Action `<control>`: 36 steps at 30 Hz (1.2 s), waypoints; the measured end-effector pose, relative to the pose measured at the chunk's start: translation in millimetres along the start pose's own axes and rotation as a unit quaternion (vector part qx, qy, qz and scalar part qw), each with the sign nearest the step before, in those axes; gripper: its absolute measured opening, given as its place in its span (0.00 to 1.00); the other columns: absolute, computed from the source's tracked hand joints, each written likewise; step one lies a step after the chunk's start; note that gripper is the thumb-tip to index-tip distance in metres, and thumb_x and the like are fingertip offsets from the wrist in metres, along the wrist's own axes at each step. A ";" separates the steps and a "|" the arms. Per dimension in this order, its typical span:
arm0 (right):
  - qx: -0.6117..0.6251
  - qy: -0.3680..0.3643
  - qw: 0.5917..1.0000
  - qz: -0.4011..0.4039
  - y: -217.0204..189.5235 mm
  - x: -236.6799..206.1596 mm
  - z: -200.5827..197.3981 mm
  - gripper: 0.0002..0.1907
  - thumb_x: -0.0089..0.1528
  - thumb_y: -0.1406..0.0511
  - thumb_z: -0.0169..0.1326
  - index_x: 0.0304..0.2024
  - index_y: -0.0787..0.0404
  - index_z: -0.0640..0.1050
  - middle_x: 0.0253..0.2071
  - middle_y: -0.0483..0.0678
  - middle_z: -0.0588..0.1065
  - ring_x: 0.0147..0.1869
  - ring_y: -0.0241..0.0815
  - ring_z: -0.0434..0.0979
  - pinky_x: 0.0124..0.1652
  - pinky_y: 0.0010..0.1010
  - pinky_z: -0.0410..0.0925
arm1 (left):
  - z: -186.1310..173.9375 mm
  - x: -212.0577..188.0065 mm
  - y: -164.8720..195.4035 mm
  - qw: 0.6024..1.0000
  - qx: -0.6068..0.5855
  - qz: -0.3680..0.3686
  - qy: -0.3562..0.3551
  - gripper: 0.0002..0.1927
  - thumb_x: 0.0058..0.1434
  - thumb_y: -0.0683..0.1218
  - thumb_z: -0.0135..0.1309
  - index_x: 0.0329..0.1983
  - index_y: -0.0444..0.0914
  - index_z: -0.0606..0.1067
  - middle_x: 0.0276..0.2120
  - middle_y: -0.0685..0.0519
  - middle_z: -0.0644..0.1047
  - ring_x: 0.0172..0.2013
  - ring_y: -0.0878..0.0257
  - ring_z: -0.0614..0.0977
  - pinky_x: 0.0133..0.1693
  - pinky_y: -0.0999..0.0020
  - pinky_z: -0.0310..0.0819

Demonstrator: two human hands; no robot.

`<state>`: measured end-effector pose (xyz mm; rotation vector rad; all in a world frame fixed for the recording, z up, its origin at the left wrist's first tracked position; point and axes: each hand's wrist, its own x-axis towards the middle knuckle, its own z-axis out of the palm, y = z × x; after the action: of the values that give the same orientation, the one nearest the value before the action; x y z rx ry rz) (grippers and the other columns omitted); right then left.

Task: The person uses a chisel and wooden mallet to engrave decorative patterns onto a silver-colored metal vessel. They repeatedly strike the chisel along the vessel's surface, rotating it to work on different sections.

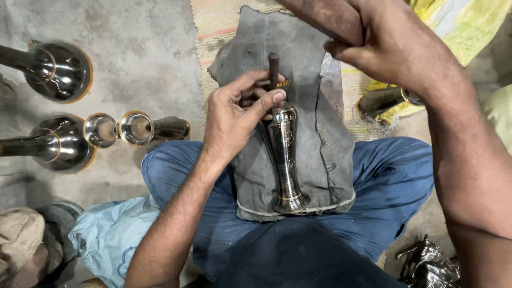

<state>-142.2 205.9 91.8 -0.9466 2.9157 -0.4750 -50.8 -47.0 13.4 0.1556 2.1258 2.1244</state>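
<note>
the left hand (238, 114) is pinching a thin dark punch (274, 68) upright between thumb and fingertips, its tip set on the narrow upper end of a dark engraved metal vase (285, 160) that lies lengthwise on a grey cloth pad (325, 144) draped over the person's lap, flared foot pointing back toward the body. the right hand (392, 45) is up high, fingers clenched round a thick brownish handle (325, 18) that runs off the top edge, so can't tell what's on the end of it. to the left on the concrete floor (144, 58) there's a bunch of shiny stuff: two big flared metal pieces (61, 72) with gold rims, partly cut off at the edge, and two small polished cups (120, 129) side by side with a dark tube (172, 128) just beside them. a striped woven mat (216, 26) peeks out under the cloth. right side has another dark vase (384, 100) half buried in a yellow sack (464, 24), most of it hidden by the right arm. bottom left is a pale blue plastic bag (109, 234) tucked against the knee, and some crumpled shiny scrap (429, 264) bottom right that's hard to make out. no readable labels on any of it.
</note>
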 end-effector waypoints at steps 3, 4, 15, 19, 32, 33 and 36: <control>-0.054 0.008 0.997 -0.055 3.7 -9.0 3.2 0.17 0.59 0.69 0.67 0.48 0.65 0.76 0.29 0.55 0.76 0.35 0.51 0.80 0.34 0.41 0.70 | -2.9 0.7 -0.5 0.995 0.098 -0.017 0.005 0.17 0.65 0.49 0.63 0.53 0.35 0.80 0.31 0.52 0.84 0.32 0.69 0.85 0.35 0.72 0.84; 0.027 0.031 0.998 -0.054 4.1 -12.9 3.8 0.17 0.60 0.70 0.65 0.50 0.66 0.75 0.32 0.55 0.76 0.37 0.48 0.80 0.35 0.39 0.71 | -3.9 0.8 -0.9 0.994 0.105 0.018 -0.005 0.18 0.66 0.49 0.63 0.54 0.35 0.80 0.35 0.52 0.85 0.35 0.68 0.86 0.38 0.72 0.84; 0.075 0.158 0.985 0.000 -12.0 -43.8 11.7 0.20 0.64 0.73 0.66 0.52 0.72 0.71 0.37 0.57 0.75 0.42 0.51 0.76 0.41 0.41 0.71 | -11.5 2.6 -11.9 0.989 0.111 0.093 -0.042 0.19 0.69 0.46 0.59 0.61 0.34 0.75 0.45 0.48 0.86 0.47 0.64 0.88 0.50 0.69 0.86; -0.045 0.142 0.989 -0.012 -13.3 -56.5 9.4 0.19 0.56 0.74 0.68 0.46 0.69 0.73 0.37 0.61 0.76 0.45 0.59 0.80 0.43 0.46 0.73 | -15.0 5.3 -10.0 0.979 0.162 0.110 -0.056 0.18 0.68 0.44 0.59 0.60 0.35 0.76 0.46 0.49 0.85 0.46 0.63 0.89 0.49 0.68 0.86; -0.171 0.113 0.979 0.005 -18.5 -68.8 10.9 0.18 0.50 0.72 0.71 0.39 0.66 0.77 0.32 0.55 0.77 0.39 0.54 0.81 0.39 0.43 0.71 | -24.6 11.3 -7.1 0.958 0.197 0.157 -0.139 0.16 0.67 0.45 0.62 0.56 0.36 0.79 0.47 0.49 0.84 0.46 0.62 0.88 0.51 0.65 0.86; -0.127 0.131 0.983 0.009 -20.5 -68.7 10.8 0.18 0.51 0.73 0.69 0.42 0.67 0.77 0.35 0.57 0.76 0.41 0.56 0.80 0.41 0.43 0.71 | -25.2 11.0 -7.3 0.960 0.192 0.150 -0.135 0.15 0.68 0.44 0.62 0.56 0.36 0.79 0.48 0.48 0.84 0.47 0.62 0.88 0.51 0.65 0.85; -0.002 0.166 0.985 0.039 -23.8 -67.5 10.8 0.17 0.57 0.74 0.66 0.47 0.68 0.75 0.40 0.59 0.76 0.45 0.57 0.79 0.45 0.42 0.70 | -26.4 10.0 -8.3 0.993 -0.009 0.057 -0.102 0.17 0.70 0.44 0.59 0.60 0.36 0.76 0.48 0.51 0.84 0.47 0.66 0.86 0.53 0.68 0.86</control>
<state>-72.4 223.8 84.9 -0.8186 3.2336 -0.6811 -64.8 -71.4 4.9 0.4815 2.0247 2.0853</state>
